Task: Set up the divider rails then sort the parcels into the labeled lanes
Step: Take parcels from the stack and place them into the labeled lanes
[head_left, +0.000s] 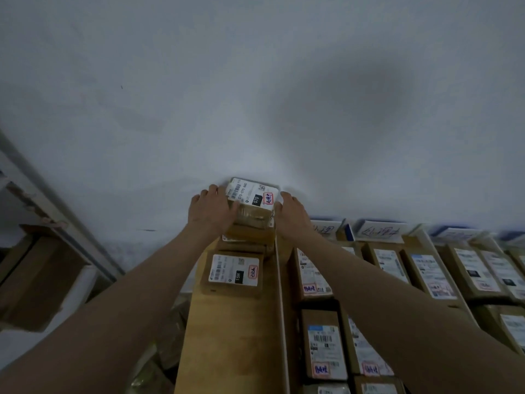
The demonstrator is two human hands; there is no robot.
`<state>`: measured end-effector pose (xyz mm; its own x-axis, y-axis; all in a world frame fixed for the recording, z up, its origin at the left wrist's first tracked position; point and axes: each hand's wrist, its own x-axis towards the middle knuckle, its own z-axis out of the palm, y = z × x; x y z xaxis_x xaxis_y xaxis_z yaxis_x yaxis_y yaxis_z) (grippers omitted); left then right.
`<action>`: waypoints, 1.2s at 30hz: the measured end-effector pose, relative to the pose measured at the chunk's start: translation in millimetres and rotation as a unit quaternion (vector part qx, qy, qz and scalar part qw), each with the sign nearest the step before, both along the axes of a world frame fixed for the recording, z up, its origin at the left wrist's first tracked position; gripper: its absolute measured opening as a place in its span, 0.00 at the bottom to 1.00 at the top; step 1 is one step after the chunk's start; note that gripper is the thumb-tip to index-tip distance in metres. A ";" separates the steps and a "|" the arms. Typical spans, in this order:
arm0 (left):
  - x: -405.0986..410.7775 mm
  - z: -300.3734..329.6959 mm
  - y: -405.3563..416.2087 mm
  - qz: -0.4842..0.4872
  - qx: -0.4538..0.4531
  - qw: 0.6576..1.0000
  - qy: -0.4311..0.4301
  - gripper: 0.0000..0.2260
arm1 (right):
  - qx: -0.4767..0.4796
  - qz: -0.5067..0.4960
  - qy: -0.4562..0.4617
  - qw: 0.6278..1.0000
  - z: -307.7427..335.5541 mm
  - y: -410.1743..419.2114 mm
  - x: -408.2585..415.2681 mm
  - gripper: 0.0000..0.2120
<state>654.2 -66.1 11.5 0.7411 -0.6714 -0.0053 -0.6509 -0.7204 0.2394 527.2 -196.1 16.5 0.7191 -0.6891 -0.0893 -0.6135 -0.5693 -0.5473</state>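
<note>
Backdrop: pale grey wall (255, 81) beyond both hands.
Hands: left hand (211, 210) and right hand (292, 213) clasp the white-labelled brown cardboard parcel (252, 203) between them.
Progress: white divider rail (279, 280) stands below the right hand; lanes mostly filled, sorting likely nearly done.

Near end of leftmost lane (227, 336) bare; parcel stack (247, 234) blocks far end; divider rail (279, 280) bounds right.

One cam only, head-worn, wide-angle, so no 2nd view to overlap. It looks fwd and a bit down along both outstretched forearms, toward the white wall (255, 81) at 12 o'clock. Wooden sorting table (227, 336) sits close below, 6 o'clock; parcel lanes run off to 3–4 o'clock.
</note>
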 end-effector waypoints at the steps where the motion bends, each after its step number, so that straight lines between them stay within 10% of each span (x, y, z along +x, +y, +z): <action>1: 1.0 -5.7 -3.3 0.006 -0.010 1.000 0.015 0.27 | 0.012 -0.001 -0.003 1.000 -4.8 -2.3 6.8 0.14; 16: -55.9 -17.3 23.6 0.095 -0.342 0.907 0.228 0.26 | 0.355 -0.140 -0.173 0.908 16.2 38.2 -48.7 0.11; 27: -114.7 12.6 88.6 -0.068 -0.202 0.927 0.309 0.29 | 0.401 -0.070 -0.063 0.911 2.1 94.0 -134.6 0.14; 36: -199.3 15.9 140.7 -0.053 0.012 0.989 0.134 0.24 | 0.327 -0.129 -0.037 0.935 6.2 113.1 -190.8 0.16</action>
